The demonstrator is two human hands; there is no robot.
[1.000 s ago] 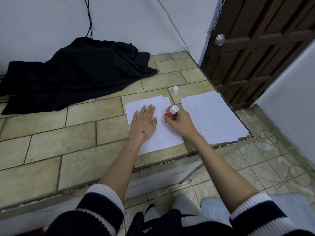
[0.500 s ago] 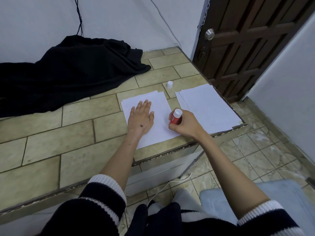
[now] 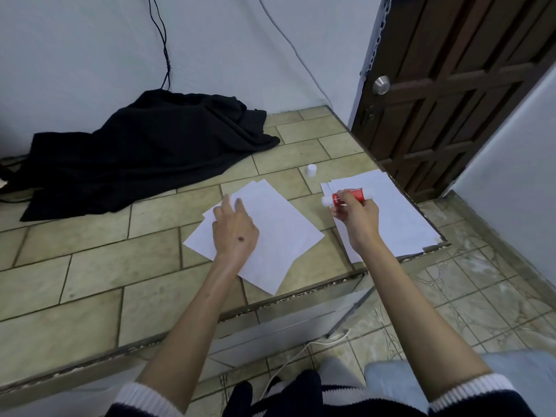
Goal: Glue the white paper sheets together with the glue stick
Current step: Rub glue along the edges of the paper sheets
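Sitting at the edge of a raised tiled platform, a person reaches forward with two bare arms, sleeves pushed up. Two groups of white paper lie on the tiles. The nearer group sits turned at an angle in front of the person; at least two sheets show, their far corners slightly fanned, though the exact number cannot be told. The left hand rests palm down on its left part, fingers loosely spread. To the right, well apart from that group, lies a second stack of sheets, several edges showing at its far left corner. Above this stack the right hand is closed around one red glue stick, held sideways with its white tip pointing left. One small white cap stands upright on the tiles just beyond both groups of paper. One black cloth lies heaped against the wall, and one dark wooden door stands at the right.
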